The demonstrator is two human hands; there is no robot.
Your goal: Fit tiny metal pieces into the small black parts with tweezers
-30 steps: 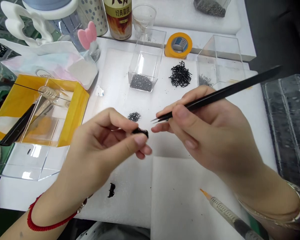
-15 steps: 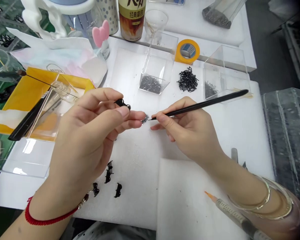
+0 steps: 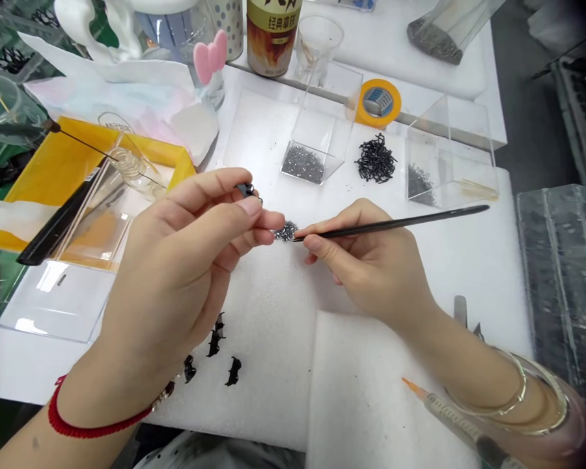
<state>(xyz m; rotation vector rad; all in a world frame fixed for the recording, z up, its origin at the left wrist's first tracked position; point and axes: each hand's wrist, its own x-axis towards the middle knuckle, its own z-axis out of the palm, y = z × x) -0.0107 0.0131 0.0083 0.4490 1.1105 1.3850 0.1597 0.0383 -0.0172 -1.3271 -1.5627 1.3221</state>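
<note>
Between thumb and fingertips, my left hand (image 3: 185, 241) pinches a small black part (image 3: 247, 190), raised above the white foam surface. My right hand (image 3: 371, 260) grips a thin black tool (image 3: 400, 223) like a pen. The tool's tip is by a small pile of tiny silvery-grey pieces (image 3: 287, 231), just right of my left fingertips. Several more black parts lie below my left hand, one of them (image 3: 233, 371) apart from the rest. A heap of black bent pieces (image 3: 376, 159) sits beyond my right hand.
Clear boxes with small grains (image 3: 303, 163) stand at the back, near an orange tape roll (image 3: 378, 103) and a drink can (image 3: 273, 39). A yellow tray (image 3: 24, 208) lies left. An orange-tipped syringe (image 3: 449, 413) lies near my right forearm, a compartment case (image 3: 561, 260) far right.
The black tool has tilted flatter, its far end lower. More of the silvery-grey pile shows beside my left fingers. The view has shifted slightly, and the pinched black part appears turned.
</note>
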